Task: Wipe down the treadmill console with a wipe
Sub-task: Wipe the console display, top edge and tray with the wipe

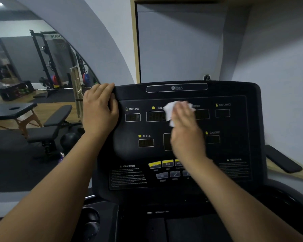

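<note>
Right hand (185,131) presses wipe (170,112) on console (234,137) (covers displays) | left hand (99,110) grips console corner | bench (54,124) left.

White wipe (170,111), black console (234,130), yellow buttons (155,164)

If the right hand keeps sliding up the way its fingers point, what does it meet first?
Likely the logo strip at the top of the console, past the SPEED label; right hand presses the wipe flat.
</note>
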